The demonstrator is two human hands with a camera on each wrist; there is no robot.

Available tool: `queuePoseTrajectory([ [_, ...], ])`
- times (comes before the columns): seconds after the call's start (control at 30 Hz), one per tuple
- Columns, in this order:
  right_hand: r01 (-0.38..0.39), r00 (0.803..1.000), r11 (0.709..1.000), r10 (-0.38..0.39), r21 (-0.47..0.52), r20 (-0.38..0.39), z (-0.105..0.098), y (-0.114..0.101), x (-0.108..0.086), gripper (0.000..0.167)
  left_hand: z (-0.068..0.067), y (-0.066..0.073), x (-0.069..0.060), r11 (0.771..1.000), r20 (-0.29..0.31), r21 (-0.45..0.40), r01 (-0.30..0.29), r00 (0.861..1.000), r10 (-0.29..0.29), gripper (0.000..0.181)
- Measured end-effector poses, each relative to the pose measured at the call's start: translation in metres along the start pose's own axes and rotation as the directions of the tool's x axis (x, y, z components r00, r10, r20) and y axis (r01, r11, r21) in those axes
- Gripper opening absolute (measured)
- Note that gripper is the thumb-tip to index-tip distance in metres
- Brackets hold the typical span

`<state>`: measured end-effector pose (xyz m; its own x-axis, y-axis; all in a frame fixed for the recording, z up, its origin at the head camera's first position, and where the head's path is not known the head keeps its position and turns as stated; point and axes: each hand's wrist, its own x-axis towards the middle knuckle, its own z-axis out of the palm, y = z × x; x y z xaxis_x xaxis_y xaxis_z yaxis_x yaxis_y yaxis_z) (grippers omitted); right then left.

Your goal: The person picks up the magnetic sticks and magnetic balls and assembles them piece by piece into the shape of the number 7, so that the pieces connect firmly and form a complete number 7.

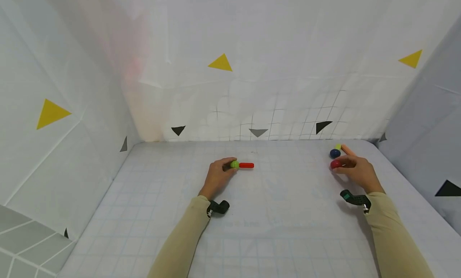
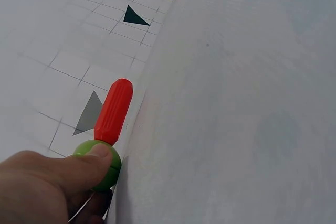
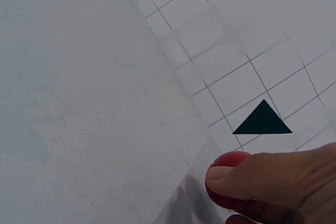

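Observation:
Pinched between thumb and fingers of my left hand (image 1: 217, 177) is a green ball (image 1: 235, 164). A red ridged stick (image 1: 246, 165) juts from the ball, pointing right; in the left wrist view the stick (image 2: 114, 109) meets the top of the ball (image 2: 107, 174). Over at the right side of the table, my right hand (image 1: 361, 174) pinches a red ball (image 1: 335, 164), seen closer in the right wrist view as a smooth red ball (image 3: 231, 182) under the thumb. Just beyond it are a dark blue ball (image 1: 335, 154), a yellow-green piece (image 1: 338, 146) and an orange stick (image 1: 347, 150).
A white, faintly gridded cloth covers the table (image 1: 266, 238). White sheet walls with yellow and black triangles enclose it at the back (image 1: 288, 89), left and right. A black wrist camera (image 1: 218, 207) is strapped to the left wrist, another camera (image 1: 354, 198) to the right.

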<state>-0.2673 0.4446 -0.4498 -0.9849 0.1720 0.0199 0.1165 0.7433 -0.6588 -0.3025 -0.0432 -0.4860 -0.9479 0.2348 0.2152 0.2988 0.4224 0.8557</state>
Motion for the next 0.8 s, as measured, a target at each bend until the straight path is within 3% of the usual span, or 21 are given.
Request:
queuePoseTrajectory([
  [0.27,0.012,1.0,1.0,-0.012,-0.002,-0.023,-0.002,-0.006,-0.002,0.057,0.0,0.001,0.002,1.0,-0.002,-0.005,0.015,1.0,-0.015,0.04],
  [0.57,0.096,0.994,0.995,-0.094,0.034,-0.055,-0.003,-0.02,-0.007,0.056,0.0,0.0,0.001,1.0,0.005,-0.008,0.003,1.0,-0.003,0.04],
  [0.8,0.078,0.996,0.995,-0.074,0.061,-0.053,0.0,-0.031,-0.007,0.057,0.0,-0.001,0.001,1.0,-0.003,0.005,-0.002,1.0,0.002,0.04],
])
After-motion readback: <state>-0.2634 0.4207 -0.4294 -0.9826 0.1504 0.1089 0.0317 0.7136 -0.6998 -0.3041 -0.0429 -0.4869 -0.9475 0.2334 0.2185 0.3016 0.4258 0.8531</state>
